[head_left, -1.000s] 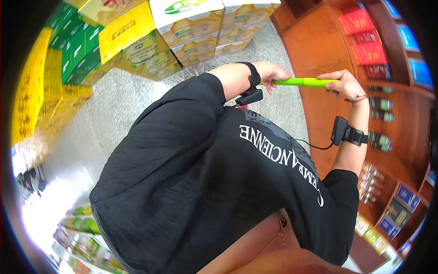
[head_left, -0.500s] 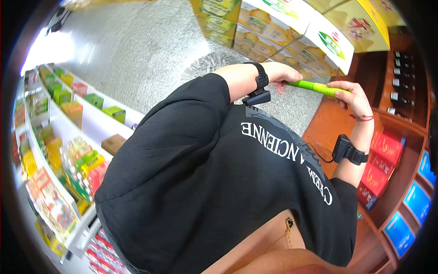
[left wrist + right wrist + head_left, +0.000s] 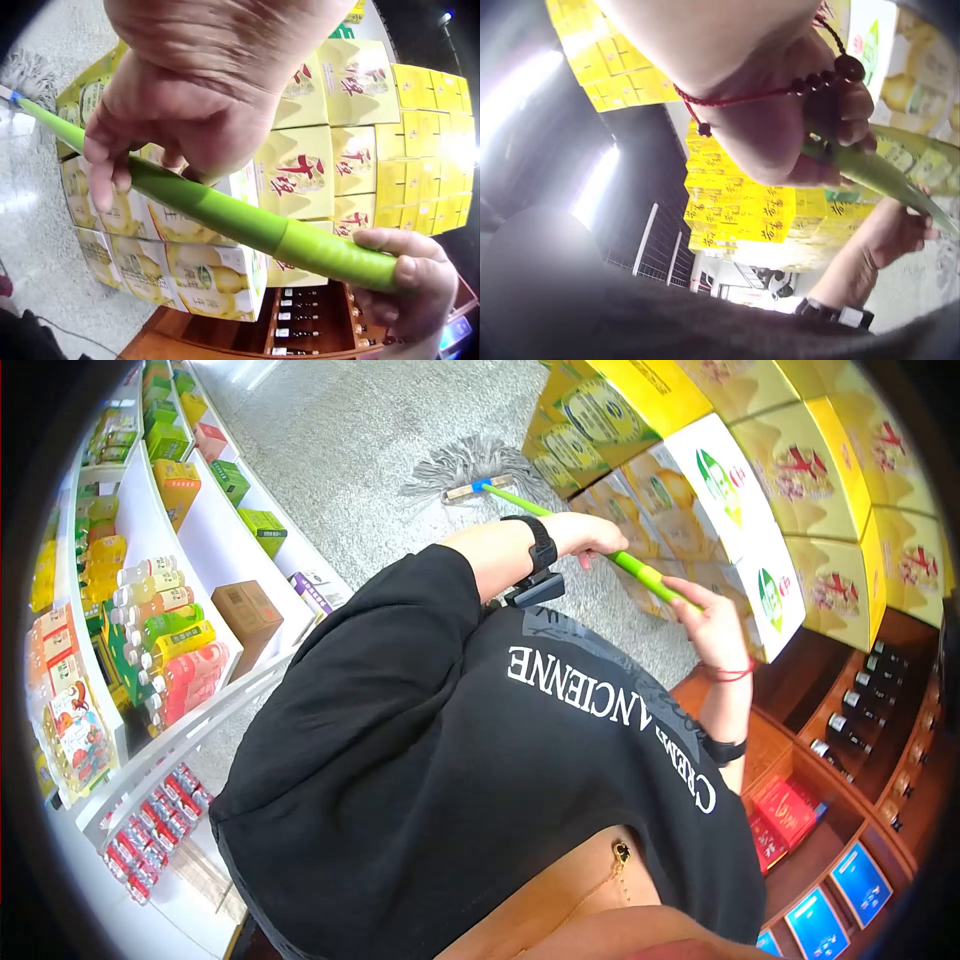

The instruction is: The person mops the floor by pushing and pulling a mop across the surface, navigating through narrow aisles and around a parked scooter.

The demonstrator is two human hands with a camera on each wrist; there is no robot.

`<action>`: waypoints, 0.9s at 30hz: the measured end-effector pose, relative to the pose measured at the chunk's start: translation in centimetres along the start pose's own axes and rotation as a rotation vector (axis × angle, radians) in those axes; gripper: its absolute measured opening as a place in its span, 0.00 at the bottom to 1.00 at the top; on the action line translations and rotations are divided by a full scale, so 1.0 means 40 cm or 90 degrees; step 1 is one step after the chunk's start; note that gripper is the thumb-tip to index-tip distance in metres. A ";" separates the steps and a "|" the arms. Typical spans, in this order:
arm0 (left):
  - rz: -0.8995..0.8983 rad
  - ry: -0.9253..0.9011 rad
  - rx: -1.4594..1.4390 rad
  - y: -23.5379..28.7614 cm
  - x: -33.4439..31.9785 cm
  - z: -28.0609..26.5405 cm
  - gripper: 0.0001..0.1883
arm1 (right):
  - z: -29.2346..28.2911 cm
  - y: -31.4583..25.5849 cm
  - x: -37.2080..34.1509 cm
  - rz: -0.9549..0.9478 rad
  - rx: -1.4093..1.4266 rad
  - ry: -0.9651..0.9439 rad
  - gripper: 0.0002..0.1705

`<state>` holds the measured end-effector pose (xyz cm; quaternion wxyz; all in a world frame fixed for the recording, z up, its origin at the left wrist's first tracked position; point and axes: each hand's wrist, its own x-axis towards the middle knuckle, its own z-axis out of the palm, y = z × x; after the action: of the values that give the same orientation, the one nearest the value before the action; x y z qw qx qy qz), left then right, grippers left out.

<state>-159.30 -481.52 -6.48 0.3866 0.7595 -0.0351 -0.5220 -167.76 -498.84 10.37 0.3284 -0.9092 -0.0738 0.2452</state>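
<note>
Both hands hold a mop with a bright green handle (image 3: 640,572). My left hand (image 3: 592,536) has its fingers curled round the handle partway down, as the left wrist view also shows. At the top end, my right hand (image 3: 712,628), with a red cord bracelet, grips the ribbed grip (image 3: 337,259). The handle slants down and away to the left in the head view. Its grey string mop head (image 3: 478,466) lies spread on the speckled floor (image 3: 350,450), joined by a blue connector (image 3: 482,485). Part of the handle is hidden behind the left hand.
Stacked yellow and white cartons (image 3: 690,490) stand right beside the mop. On the left runs a white shelf (image 3: 215,540) with bottles (image 3: 175,630) and small boxes. A wooden cabinet (image 3: 810,710) with dark bottles and red boxes is at the right.
The head view has swung round, bringing the shelf further in on the left. The mop head now shows beyond the left forearm, and the handle slants more steeply. Both hands keep their hold.
</note>
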 end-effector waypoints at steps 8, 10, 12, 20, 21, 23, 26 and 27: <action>0.050 0.226 -0.086 -0.248 0.053 -0.268 0.22 | 0.208 -0.141 0.326 -0.211 -0.107 0.014 0.20; 0.056 0.243 -0.107 -0.263 0.018 -0.322 0.23 | 0.242 -0.184 0.393 -0.138 -0.129 0.000 0.24; 0.048 0.202 -0.108 -0.271 -0.005 -0.381 0.28 | 0.264 -0.209 0.457 -0.119 -0.161 -0.004 0.26; 0.064 0.334 -0.213 -0.345 0.089 -0.621 0.24 | 0.256 -0.304 0.766 -0.183 -0.248 -0.064 0.29; 0.050 0.341 -0.172 -0.339 0.077 -0.672 0.23 | 0.248 -0.320 0.811 -0.218 -0.256 -0.067 0.23; 0.041 0.356 -0.174 -0.302 0.038 -0.769 0.23 | 0.215 -0.344 0.921 -0.245 -0.266 -0.088 0.23; 0.005 0.374 -0.167 -0.272 0.027 -0.896 0.22 | 0.177 -0.400 1.069 -0.262 -0.267 -0.120 0.22; 0.019 0.361 -0.127 -0.272 0.032 -0.938 0.21 | 0.172 -0.416 1.116 -0.280 -0.255 -0.130 0.22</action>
<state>-131.75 -453.86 -8.39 0.4612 0.8329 0.1142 -0.2837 -131.94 -468.93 -1.39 0.1786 -0.8888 -0.3480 0.2388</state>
